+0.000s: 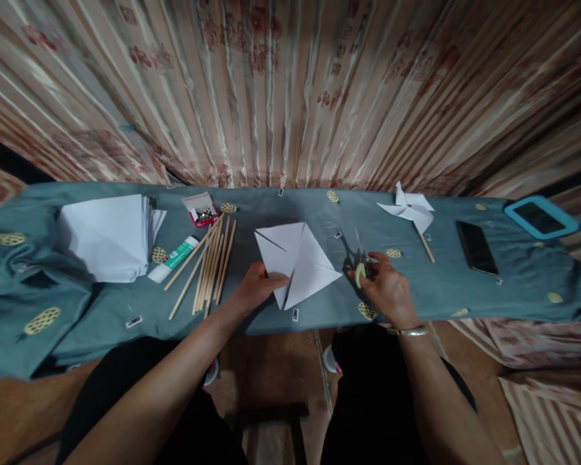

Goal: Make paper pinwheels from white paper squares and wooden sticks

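A white paper square (300, 261) with cuts running in from its corners lies on the blue-grey cloth (281, 206) in front of me. My left hand (256, 287) pinches its near left edge. My right hand (385, 287) is closed around a pair of scissors (361, 265) with pale green handles, resting on the cloth just right of the paper. A silver bangle (409, 332) sits on my right wrist.
Several wooden sticks (210, 265) lie left of the paper, with a glue tube (174, 258), a small red box of pins (201, 210) and a stack of white paper (111, 236). A finished white pinwheel (411, 210), a black phone (475, 247) and a blue-cased device (540, 217) lie to the right.
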Action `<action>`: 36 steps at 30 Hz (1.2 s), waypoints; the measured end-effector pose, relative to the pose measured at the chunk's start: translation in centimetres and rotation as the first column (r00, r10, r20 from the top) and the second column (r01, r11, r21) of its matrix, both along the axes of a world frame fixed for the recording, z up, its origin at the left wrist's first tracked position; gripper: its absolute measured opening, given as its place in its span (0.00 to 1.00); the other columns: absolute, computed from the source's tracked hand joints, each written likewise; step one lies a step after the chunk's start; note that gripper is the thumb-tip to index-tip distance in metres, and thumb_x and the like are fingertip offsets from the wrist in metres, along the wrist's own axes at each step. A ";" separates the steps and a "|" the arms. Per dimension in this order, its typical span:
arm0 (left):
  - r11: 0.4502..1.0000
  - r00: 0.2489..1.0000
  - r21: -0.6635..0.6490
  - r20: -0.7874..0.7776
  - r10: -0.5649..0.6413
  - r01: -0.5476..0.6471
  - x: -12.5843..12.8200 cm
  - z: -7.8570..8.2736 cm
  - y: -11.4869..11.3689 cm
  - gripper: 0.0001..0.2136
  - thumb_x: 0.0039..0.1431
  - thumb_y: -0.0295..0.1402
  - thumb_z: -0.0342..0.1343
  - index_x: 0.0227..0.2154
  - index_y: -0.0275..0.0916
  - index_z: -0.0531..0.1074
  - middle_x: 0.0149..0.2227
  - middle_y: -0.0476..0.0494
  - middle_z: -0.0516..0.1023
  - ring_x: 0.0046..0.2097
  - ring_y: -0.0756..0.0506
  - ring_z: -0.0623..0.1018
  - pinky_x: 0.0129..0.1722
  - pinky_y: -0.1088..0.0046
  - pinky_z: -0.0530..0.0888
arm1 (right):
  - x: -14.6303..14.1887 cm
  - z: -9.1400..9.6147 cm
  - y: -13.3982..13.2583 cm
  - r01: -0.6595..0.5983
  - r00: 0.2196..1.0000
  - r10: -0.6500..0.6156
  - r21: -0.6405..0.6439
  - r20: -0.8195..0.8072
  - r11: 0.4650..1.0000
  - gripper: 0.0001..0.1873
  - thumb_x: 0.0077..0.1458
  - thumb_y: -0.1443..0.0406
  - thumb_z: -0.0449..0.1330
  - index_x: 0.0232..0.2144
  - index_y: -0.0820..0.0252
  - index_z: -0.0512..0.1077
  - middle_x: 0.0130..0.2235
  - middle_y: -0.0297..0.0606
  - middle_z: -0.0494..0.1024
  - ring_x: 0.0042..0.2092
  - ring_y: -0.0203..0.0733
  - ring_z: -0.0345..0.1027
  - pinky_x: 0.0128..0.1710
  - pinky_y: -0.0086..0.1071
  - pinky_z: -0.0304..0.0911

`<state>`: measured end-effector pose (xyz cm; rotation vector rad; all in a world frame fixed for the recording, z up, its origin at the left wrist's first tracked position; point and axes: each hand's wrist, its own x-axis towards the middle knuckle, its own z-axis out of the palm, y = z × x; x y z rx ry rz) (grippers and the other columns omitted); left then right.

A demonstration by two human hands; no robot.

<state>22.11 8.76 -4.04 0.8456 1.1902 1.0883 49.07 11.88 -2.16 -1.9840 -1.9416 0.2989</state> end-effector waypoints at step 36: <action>0.971 0.075 0.239 -0.968 0.238 0.001 -17.4 0.9 -5.7 0.16 0.58 0.40 0.52 0.43 0.38 0.77 0.44 0.35 0.80 0.48 0.34 0.75 0.50 0.58 0.71 | -0.4 -1.7 3.0 -0.182 0.981 0.190 0.212 -0.020 0.960 0.28 0.54 0.50 0.57 0.49 0.64 0.72 0.52 0.55 0.76 0.53 0.60 0.71 0.53 0.52 0.66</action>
